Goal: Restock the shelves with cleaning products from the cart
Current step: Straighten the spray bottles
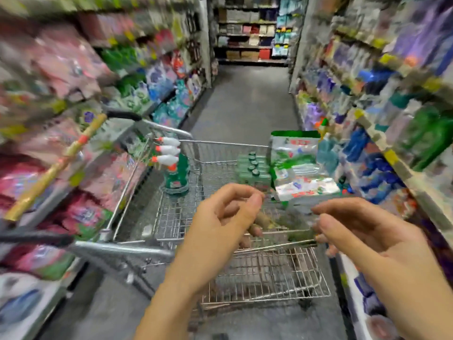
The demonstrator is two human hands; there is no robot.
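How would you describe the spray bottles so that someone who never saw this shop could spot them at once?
Start at the wire cart in the middle of the picture. In its far left corner stand the spray bottles. Unlike the dark-capped small bottles and the flat pouches to their right, they have white trigger heads with orange tips.

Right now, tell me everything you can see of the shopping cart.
The shopping cart is a silver wire-mesh basket on a metal frame, upright between stocked shelves. It holds green spray bottles with white triggers at its far left, a pack of green-capped bottles and green-and-white packets at its far right. The left hand and right hand are over its near end; contact is unclear.
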